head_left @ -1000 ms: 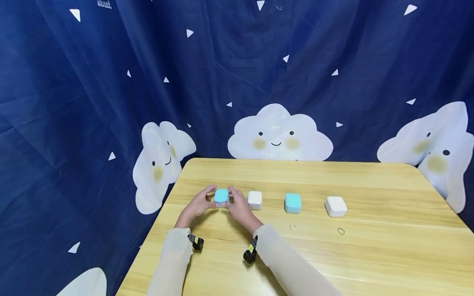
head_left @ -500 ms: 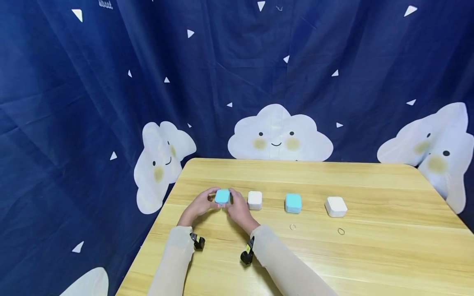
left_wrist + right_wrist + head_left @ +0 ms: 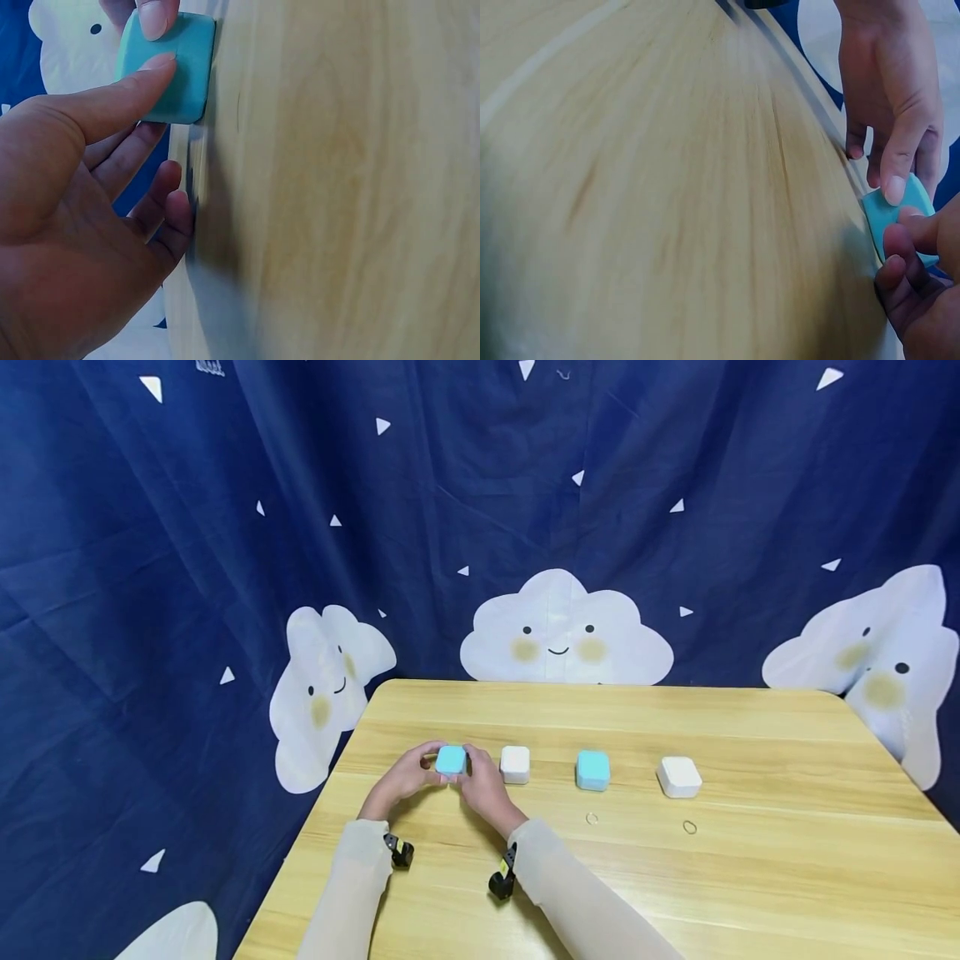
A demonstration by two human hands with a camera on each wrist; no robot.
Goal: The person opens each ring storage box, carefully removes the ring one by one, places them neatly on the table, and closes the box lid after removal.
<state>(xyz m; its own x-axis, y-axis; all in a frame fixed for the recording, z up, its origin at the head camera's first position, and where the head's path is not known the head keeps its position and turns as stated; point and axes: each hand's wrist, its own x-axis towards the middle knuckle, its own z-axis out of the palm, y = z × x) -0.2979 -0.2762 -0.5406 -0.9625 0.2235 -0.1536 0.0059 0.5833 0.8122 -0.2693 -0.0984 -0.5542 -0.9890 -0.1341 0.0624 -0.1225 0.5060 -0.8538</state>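
A small light blue box with rounded corners (image 3: 452, 761) is at the left of the table, between both hands. My left hand (image 3: 405, 778) pinches it from the left side; in the left wrist view the thumb (image 3: 146, 86) presses its front face and the fingers reach behind. From the other side my right hand (image 3: 486, 789) grips the same blue box (image 3: 880, 216), its thumb also on the front. The box's lower edge sits at or very near the tabletop; whether it touches cannot be told. Its far side is hidden.
To the right, in a row, stand a white box (image 3: 515, 765), another light blue box (image 3: 593, 771) and a second white box (image 3: 679, 777). A pale thin ring (image 3: 592, 813) and a dark one (image 3: 685, 825) lie in front. A navy curtain (image 3: 480, 510) borders the wooden table (image 3: 750, 877).
Both hands and the blue box have shifted very slightly right from a second ago. The fingers of the left hand have closed in nearer to the box. The other boxes have stayed put.
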